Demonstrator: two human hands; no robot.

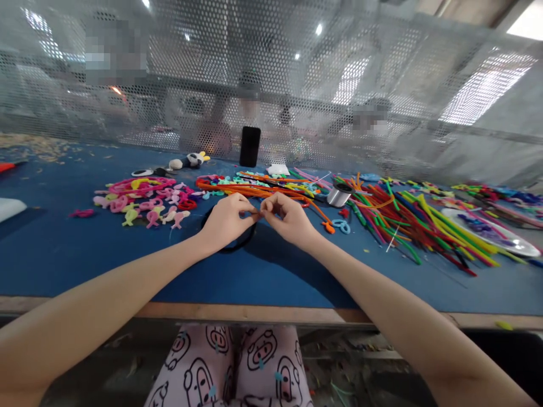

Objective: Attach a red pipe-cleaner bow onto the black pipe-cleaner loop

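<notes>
My left hand (229,221) and my right hand (289,219) meet above the middle of the blue table, fingertips pinched together and touching. Whatever lies between the fingertips is too small to make out. Beneath my left hand lies a black ring-shaped band (241,244), partly covered by the hand. Just beyond both hands, orange pipe cleaners (265,191) run across the table. To the left is a heap of small pink, red and yellow twisted fuzzy pieces (148,202). A spool of silvery wire (339,195) stands beyond my right hand, near a light-blue looped piece (340,226).
A large spread of coloured pipe cleaners (418,220) covers the right side, beside a silvery plate (520,244). A phone (250,147) leans upright against the perforated metal screen (271,73). Black-handled scissors (159,172) and a small plush figure (189,161) lie at the back left.
</notes>
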